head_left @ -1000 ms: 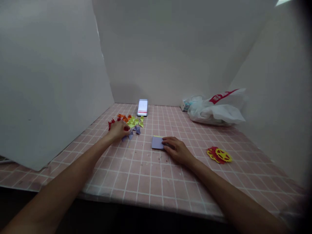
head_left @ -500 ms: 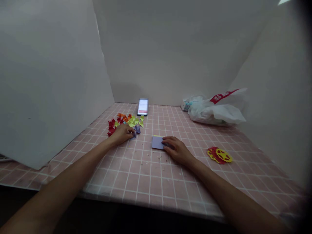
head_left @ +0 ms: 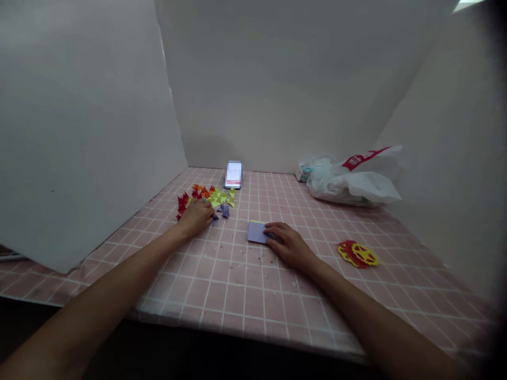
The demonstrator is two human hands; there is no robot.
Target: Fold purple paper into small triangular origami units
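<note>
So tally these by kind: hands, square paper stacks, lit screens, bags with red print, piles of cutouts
Left hand and right hand: 2
Paper stack: 1
Lit screen: 1
Red-printed bag: 1
Cutout pile: 1
Total: 6
Folded paper pieces, partly hidden: uncounted.

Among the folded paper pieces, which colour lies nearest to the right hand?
The purple pieces, lying closer to the right hand than the yellow pieces, orange pieces and red pieces.

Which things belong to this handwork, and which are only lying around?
Likely in the work:
folded paper pieces, at the left hand
square paper stack, touched by the right hand

Apparently just lying about:
red and yellow cutouts
white plastic bag
box beside it
device with lit screen
</note>
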